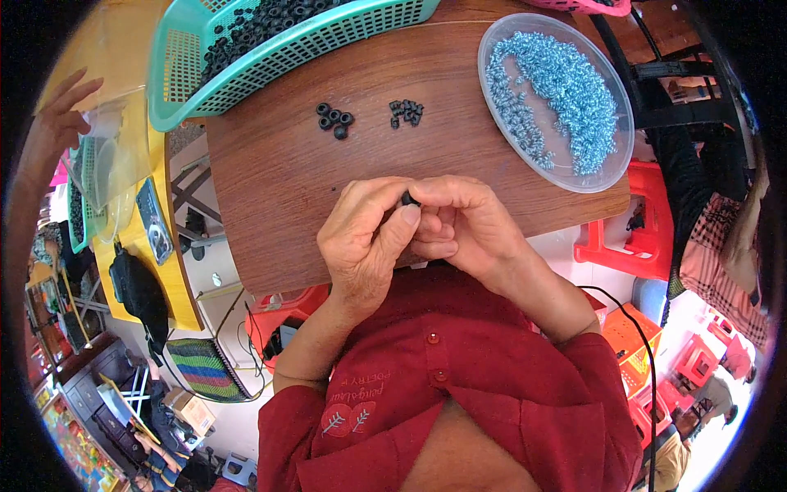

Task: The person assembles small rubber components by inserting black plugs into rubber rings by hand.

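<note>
Close to the table's near edge, my left hand (365, 234) and my right hand (479, 225) meet over a small black piece (408, 198). My left thumb and index finger pinch it, and my right thumb and fingers press on its other side. Most of the piece is hidden by my fingers. Ahead of my hands on the brown wooden table (270, 172) lies a little group of round black pieces with holes (334, 121). Right of them is a group of smaller, dark blocky pieces (406, 112).
A green plastic basket (176, 90) of black round pieces stands far left. At right, a clear round tub (492, 98) holds many small shiny blue coils like springs. Red stools (648, 234) surround the table, a yellow table (176, 287) stands left, and another person's hand (61, 115) shows there.
</note>
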{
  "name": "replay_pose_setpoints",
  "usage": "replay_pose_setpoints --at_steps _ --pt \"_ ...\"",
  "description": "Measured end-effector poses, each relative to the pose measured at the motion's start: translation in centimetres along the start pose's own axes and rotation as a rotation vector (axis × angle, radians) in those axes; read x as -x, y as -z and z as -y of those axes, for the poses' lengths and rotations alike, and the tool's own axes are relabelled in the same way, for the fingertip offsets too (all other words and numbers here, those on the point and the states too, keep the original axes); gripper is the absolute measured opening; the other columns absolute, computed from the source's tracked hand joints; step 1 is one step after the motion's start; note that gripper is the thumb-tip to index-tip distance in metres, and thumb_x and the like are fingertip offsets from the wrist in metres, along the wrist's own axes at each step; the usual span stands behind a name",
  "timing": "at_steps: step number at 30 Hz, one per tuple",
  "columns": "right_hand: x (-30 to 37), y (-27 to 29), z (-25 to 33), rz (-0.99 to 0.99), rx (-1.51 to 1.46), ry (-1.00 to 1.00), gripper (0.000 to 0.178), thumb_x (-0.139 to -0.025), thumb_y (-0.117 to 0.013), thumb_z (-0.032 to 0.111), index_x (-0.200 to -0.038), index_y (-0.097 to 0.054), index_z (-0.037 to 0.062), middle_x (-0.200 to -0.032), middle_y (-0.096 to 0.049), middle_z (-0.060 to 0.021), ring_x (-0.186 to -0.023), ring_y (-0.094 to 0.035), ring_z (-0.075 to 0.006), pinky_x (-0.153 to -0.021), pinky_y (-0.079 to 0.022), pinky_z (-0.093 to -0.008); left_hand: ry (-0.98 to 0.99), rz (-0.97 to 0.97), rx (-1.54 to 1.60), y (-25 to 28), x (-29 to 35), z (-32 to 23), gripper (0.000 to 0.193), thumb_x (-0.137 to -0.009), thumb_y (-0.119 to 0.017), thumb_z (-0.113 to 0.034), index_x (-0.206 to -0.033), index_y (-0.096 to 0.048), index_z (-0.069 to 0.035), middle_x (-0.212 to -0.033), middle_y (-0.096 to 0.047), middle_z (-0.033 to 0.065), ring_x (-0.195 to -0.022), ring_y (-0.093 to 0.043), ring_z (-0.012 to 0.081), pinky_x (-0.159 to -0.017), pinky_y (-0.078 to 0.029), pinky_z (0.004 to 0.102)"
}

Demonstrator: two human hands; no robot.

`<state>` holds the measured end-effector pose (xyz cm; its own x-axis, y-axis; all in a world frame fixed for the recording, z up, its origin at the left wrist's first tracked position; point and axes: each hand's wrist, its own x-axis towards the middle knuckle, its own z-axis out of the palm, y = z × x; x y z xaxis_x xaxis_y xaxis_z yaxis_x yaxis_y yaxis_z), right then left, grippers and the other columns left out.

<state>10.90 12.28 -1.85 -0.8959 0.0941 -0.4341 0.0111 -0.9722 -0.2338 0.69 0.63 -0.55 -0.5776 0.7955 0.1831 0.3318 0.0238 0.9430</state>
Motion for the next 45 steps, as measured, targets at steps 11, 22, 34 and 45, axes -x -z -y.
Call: replay_pose_setpoints --at_steps 11,22,34,45 --pt "-0.8 -1.0 0.0 0.058 -0.094 -0.008 0.020 -0.085 -0.059 0.016 -0.068 -0.054 0.0053 -0.058 -0.046 0.0000 -0.050 -0.039 -0.0089 -0.040 -0.029 -0.0230 -0.090 -0.072 0.033 -0.4 -0.6 0.5 0.016 -0.085 -0.061 -0.007 -0.097 -0.064 0.004 -0.096 -0.063 0.0110 -0.086 -0.059 0.0201 -0.076 -0.046 0.0291" --pt "-1.2 -1.1 0.2 0.076 -0.166 -0.152 0.026 -0.089 -0.053 0.024 -0.081 -0.060 0.0003 -0.060 -0.047 0.0001 -0.050 -0.038 -0.0082 -0.040 -0.029 -0.0216 0.041 -0.070 0.242 0.7 -0.4 0.7 0.021 -0.092 -0.052 -0.011 -0.098 -0.064 0.006 -0.101 -0.061 0.0124 -0.092 -0.057 0.0173 -0.082 -0.044 0.0273" --pt "-1.9 -0.8 -0.4 0.130 -0.225 -0.121 0.021 -0.088 -0.053 0.019 -0.082 -0.057 -0.0005 -0.059 -0.046 -0.0001 -0.049 -0.037 -0.0077 -0.040 -0.030 -0.0209 0.017 -0.093 0.217 0.7 -0.5 1.3 0.017 -0.090 -0.055 -0.008 -0.096 -0.064 0.004 -0.097 -0.062 0.0113 -0.085 -0.059 0.0168 -0.074 -0.047 0.0264" --pt "-1.3 -2.8 0.0 0.036 -0.036 -0.160 0.026 -0.089 -0.052 0.023 -0.082 -0.057 -0.0012 -0.063 -0.043 -0.0009 -0.053 -0.035 -0.0082 -0.042 -0.029 -0.0213 -0.410 0.155 0.249 6.2 -0.2 -6.3 0.018 -0.080 -0.058 -0.004 -0.095 -0.066 0.002 -0.089 -0.063 0.0185 -0.082 -0.061 0.0307 -0.078 -0.048 0.0383"
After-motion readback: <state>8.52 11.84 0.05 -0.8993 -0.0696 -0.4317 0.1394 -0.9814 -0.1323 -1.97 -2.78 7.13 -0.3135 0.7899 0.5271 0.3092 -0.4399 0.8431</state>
